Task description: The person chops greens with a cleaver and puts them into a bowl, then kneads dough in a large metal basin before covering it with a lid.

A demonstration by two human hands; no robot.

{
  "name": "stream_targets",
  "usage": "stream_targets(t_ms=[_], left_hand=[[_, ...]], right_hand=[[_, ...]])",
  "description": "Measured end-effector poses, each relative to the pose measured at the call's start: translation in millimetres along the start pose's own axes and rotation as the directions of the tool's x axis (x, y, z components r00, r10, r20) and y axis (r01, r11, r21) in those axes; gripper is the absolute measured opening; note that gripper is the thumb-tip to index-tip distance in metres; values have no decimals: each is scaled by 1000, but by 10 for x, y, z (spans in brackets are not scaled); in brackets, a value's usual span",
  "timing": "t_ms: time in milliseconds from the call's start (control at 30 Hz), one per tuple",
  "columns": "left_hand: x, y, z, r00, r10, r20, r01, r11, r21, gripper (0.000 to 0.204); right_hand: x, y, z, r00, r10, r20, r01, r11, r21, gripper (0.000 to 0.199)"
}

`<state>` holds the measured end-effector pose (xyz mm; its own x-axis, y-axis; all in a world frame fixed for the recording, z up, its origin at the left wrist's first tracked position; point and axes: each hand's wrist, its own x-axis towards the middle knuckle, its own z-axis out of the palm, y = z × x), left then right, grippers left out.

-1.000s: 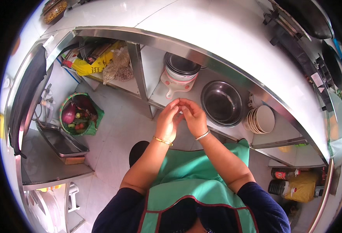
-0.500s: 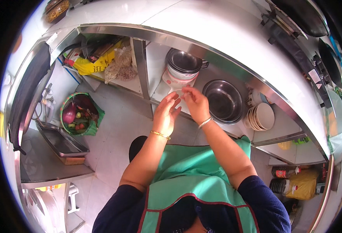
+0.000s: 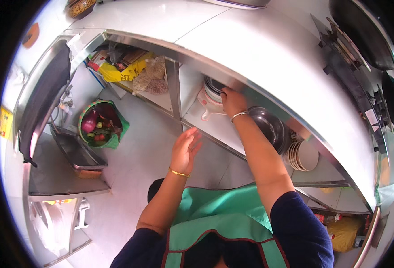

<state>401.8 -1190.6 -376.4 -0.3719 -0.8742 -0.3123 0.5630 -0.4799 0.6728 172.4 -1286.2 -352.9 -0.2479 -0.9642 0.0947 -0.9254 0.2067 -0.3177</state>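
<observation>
The person's right hand [image 3: 234,102] is inside the open shelf, its fingers bent over the near right rim of the stack of round dishes [image 3: 213,85]; the fingertips are partly hidden, so one cannot tell whether they are clamped on a dish or merely rest against it. The stack, dark at the top and pale lower down, lies directly ahead and to the left of that grip, and sits on a spotted white board [image 3: 206,106] whose handle points back toward the person. The left hand [image 3: 184,149] holds nothing: its fingers are loosely bent and apart, in the air below and to the left of the right hand, outside the shelf. Just right of the grip, partly behind the wrist, is a steel basin [image 3: 268,127]; farther right lean nested pale bowls [image 3: 306,156]. As for progress, the reach to the stack appears made, while no dish is seen raised or clear of the others, so any handling of them seems barely begun.
</observation>
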Motion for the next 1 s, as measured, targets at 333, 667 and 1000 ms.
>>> stream_targets(t_ms=[333, 667, 1000], left_hand=[[-718, 757, 694, 979, -95, -183, 127, 976, 176, 29], [-1743, 1118, 1672, 942, -291, -167, 315, 938, 143, 40], [-3967, 733, 4640, 721, -561, 406, 273, 769, 578, 42]], right_hand=[[-28, 37, -341, 999, 46, -18, -43, 986, 160, 24], [-2896, -731, -2202, 960, -65, -273, 167, 913, 371, 16], [-5699, -472, -5534, 739, 280, -612, -170, 957, 234, 17]])
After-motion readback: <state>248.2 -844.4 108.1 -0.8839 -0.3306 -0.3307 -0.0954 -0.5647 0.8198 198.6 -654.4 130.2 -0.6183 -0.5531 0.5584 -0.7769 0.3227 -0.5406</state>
